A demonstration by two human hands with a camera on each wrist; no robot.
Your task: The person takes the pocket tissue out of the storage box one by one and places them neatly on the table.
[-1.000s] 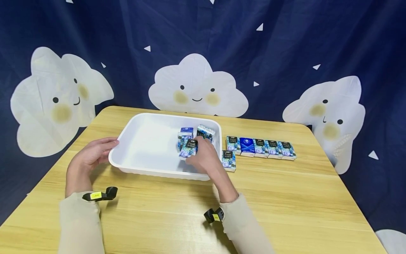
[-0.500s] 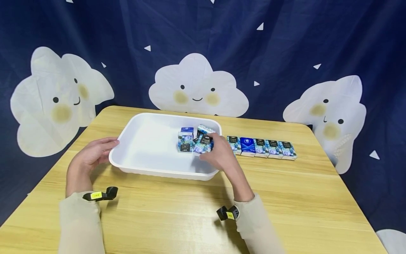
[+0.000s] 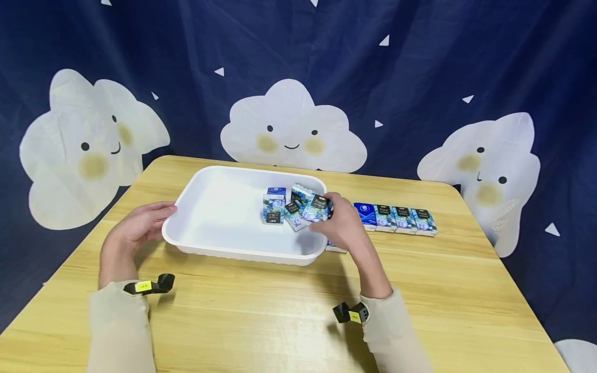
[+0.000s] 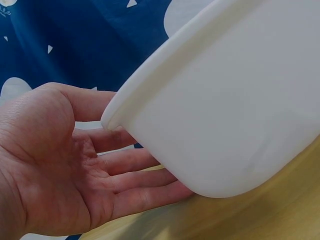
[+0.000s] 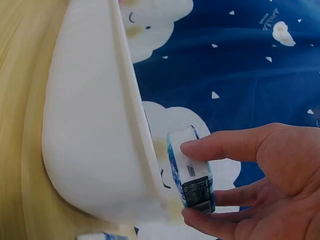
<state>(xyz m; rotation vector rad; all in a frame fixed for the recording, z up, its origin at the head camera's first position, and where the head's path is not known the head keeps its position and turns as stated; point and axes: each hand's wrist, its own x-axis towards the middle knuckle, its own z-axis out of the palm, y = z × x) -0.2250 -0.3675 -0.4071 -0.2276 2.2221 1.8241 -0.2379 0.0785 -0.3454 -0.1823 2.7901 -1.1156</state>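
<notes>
My left hand (image 3: 136, 228) holds the left end of a white tray (image 3: 233, 254), thumb at the rim and fingers against the outer wall. Between the thumb and fingers of my right hand (image 3: 345, 221) is a floral tissue pack (image 3: 317, 209), tilted, over the tray's right rim. Seen in the right wrist view, the thumb presses the pale side of this pack (image 5: 192, 170). Inside the tray's right part lie a blue tissue pack (image 3: 276, 191), a floral pack (image 3: 273, 209) in front of it, and more floral packs (image 3: 294, 215) leaning at angles.
Right of the tray, a row of tissue packs (image 3: 404, 220) lies on the wooden table (image 3: 242, 316), its left end hidden by my right hand. Another pack (image 3: 337, 248) shows partly beside the tray's near right corner. A dark blue curtain (image 3: 396, 77) hangs behind.
My right hand has moved right with the tissue pack, from inside the tray to over its right rim. Another leaning pack in the tray now shows more fully. The left hand stays put.
</notes>
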